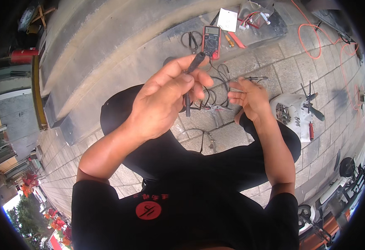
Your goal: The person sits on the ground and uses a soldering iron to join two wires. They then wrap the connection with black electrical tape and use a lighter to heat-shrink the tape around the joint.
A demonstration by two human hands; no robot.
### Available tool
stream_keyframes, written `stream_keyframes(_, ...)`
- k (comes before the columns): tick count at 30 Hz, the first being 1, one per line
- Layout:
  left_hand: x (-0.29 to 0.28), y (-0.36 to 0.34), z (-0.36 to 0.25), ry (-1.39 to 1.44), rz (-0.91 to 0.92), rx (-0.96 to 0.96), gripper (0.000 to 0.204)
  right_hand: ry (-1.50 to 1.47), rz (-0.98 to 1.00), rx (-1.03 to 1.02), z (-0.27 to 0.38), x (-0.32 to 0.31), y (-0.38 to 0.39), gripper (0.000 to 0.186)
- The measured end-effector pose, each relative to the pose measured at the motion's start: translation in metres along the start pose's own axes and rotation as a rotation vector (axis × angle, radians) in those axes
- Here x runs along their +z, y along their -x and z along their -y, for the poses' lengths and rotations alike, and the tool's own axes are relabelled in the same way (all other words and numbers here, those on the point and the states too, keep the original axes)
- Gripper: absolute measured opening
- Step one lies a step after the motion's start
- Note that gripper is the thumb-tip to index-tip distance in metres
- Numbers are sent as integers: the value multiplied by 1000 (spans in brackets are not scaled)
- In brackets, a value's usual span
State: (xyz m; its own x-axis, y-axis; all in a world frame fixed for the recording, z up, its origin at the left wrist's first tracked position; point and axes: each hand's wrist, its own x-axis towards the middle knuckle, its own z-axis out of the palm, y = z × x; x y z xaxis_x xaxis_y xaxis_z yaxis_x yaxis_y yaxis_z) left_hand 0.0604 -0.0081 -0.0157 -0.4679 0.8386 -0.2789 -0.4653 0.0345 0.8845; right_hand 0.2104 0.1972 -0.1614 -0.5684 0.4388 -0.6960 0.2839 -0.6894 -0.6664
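My left hand (159, 98) is closed on a black cable connector (196, 61), its thick end sticking up past the fingertips. A second black cylindrical end (187, 106) hangs below the same hand. To the right, my right hand (251, 100) has its thumb and forefinger at a slim black test probe (257, 78), which it appears to pinch; the other fingers are partly curled. Black leads (221, 81) lie looped between the hands. Beyond them, a red-edged multimeter (211, 41) rests on the stone step. Pliers (216, 111) lie on the paving between my knees.
Black-handled scissors (192, 40), a white card (227, 20), a red tool (236, 40) and bundled wires (255, 18) sit around the multimeter. At right are a white bag (291, 110) with metal parts and a red-handled screwdriver (311, 131). An orange cord (300, 35) trails across the paving.
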Motion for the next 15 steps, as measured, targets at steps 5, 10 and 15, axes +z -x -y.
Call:
stream_keyframes(5, -5, -1, 4, -45, 40, 39, 52, 166, 84, -209, 18, 29, 19, 38)
stream_keyframes(10, -5, -5, 9, -334, 89, 86, 54, 172, 343, -586, 46, 57, 60, 33)
stream_keyframes(15, 0, -7, 11, -383, 107, 35, 51, 197, 336, -666, 57, 81, 70, 29)
